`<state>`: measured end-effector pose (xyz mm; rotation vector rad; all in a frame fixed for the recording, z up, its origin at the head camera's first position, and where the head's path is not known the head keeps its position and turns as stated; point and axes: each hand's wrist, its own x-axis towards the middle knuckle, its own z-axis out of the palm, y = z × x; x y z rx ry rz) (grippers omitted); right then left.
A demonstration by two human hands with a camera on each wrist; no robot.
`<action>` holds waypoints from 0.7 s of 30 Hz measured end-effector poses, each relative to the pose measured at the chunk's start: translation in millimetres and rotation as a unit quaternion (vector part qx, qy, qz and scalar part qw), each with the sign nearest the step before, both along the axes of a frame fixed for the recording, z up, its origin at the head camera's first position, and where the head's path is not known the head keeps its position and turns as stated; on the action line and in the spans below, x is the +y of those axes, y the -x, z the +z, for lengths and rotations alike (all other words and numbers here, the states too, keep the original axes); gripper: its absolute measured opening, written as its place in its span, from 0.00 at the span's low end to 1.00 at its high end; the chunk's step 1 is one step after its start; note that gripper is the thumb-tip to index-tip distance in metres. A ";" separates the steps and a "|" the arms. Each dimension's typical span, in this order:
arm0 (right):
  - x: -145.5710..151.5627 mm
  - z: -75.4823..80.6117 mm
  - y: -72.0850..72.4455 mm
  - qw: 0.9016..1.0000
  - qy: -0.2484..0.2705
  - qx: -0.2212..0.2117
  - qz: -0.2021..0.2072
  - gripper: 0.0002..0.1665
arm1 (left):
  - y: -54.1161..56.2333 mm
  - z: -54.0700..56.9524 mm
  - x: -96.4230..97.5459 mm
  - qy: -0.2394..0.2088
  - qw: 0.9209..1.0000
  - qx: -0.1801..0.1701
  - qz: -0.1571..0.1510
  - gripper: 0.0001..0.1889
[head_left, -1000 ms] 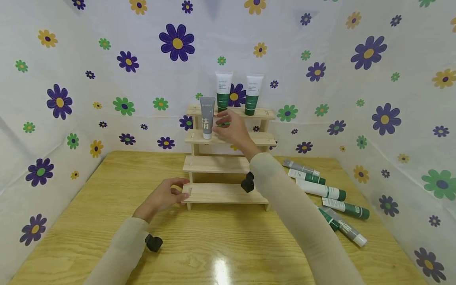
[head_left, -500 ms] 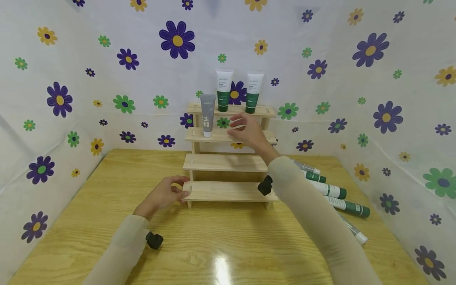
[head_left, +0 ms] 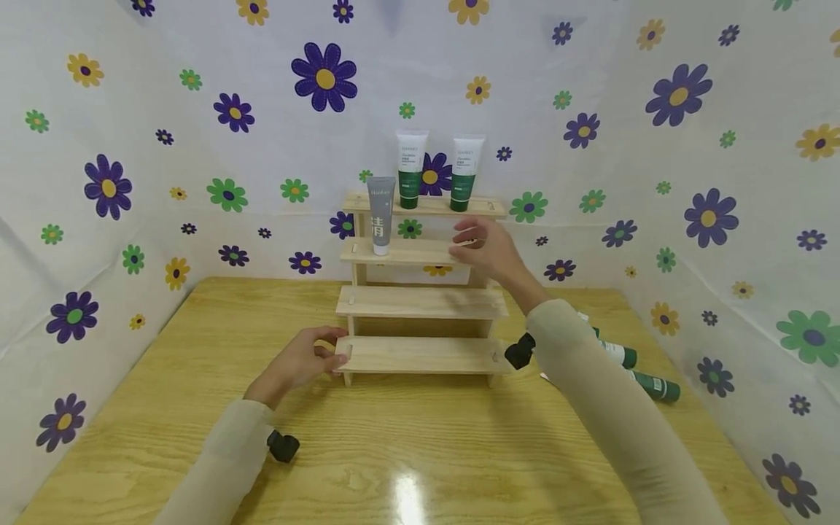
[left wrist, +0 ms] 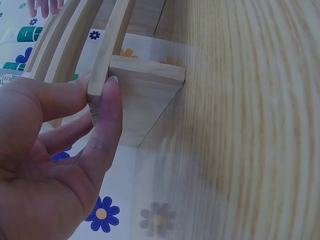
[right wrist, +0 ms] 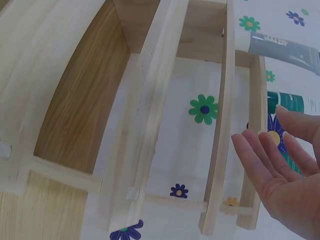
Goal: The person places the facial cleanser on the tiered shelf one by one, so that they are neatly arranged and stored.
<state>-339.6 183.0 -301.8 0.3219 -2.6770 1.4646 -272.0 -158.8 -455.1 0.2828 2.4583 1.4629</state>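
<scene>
My left hand [head_left: 304, 367] pinches the left end of the lowest shelf of a wooden tiered stand [head_left: 420, 355]; the left wrist view shows thumb and fingers on the board's end [left wrist: 95, 90]. In front of the right part of the second shelf from the top, my right hand [head_left: 488, 249] is raised, holding nothing, fingers relaxed and spread. A grey tube [head_left: 380, 216] stands cap down at the left of that shelf. On the top shelf, two white-and-green tubes stand upright, one left of centre [head_left: 410, 169] and one towards the right [head_left: 465, 173].
Several tubes lie on the wooden table [head_left: 394, 445] right of the stand, partly hidden by my right sleeve [head_left: 610, 408]; a green-capped tube [head_left: 658, 386] shows beyond it. A flower-patterned white cloth [head_left: 262, 168] hangs behind and along both sides.
My right hand has drawn away from the grey tube and moved right along the shelf, leaving the tube standing. My left hand stays at the lowest shelf's end.
</scene>
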 end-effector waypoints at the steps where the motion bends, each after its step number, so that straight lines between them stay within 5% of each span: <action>1: 2.7 0.0 -0.9 1.000 0.001 -0.001 0.000 0.28 | -0.1 0.2 -0.1 -0.002 1.000 0.000 0.000 0.27; 21: 54.7 -1.6 -14.8 0.999 -0.036 -0.005 -0.001 0.28 | -1.1 0.9 -1.2 -0.009 1.000 -0.004 -0.002 0.27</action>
